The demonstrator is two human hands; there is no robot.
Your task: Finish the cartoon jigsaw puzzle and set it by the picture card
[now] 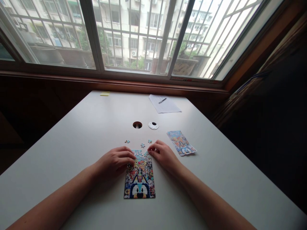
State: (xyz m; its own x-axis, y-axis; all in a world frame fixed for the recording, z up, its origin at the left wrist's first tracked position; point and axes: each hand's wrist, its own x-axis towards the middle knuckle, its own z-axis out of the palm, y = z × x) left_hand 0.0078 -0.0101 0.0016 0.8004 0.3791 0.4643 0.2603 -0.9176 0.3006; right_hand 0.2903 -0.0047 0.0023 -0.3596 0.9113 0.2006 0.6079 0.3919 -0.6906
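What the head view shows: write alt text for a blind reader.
A left hand and right hand are at the upper part of a nearly finished jigsaw puzzle on a white table. Three loose pieces lie just beyond, a matching picture to the right, and a barred window behind.

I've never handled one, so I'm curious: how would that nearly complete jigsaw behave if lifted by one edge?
The jigsaw would probably bend or split, since seams show between its joined pieces. It looks thin, so it is likely light. Pushed flat, it might slide easily on the smooth-looking table.
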